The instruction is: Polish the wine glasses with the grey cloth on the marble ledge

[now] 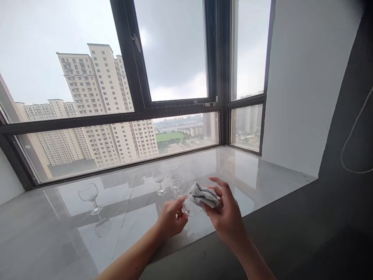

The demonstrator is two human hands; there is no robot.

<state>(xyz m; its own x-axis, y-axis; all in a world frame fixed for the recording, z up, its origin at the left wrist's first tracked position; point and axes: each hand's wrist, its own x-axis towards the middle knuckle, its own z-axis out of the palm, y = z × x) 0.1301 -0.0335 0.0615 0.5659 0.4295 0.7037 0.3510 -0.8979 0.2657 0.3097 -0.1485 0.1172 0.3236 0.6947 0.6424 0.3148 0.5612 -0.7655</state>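
Note:
My left hand (171, 220) is closed around the foot end of a clear stemmed glass (187, 210), which is tilted over the sill's front part. A crumpled grey cloth (200, 193) is gripped in my right hand (226, 213), between thumb and fingers, with the index finger raised. The cloth lies against the glass's bowl and hides most of it; I cannot tell how far inside it reaches. Just beyond my left hand stand two more stemmed glasses, one clear glass (159, 178) and a second glass (176, 182), both upright.
Farther left, another stemmed glass (88, 192) stands on the glossy grey windowsill (140, 233). The sill's front edge drops off below my hands. Dark-framed windows (177, 111) rise behind, a white wall (300, 89) stands at right, and a cord (345, 155) hangs at far right.

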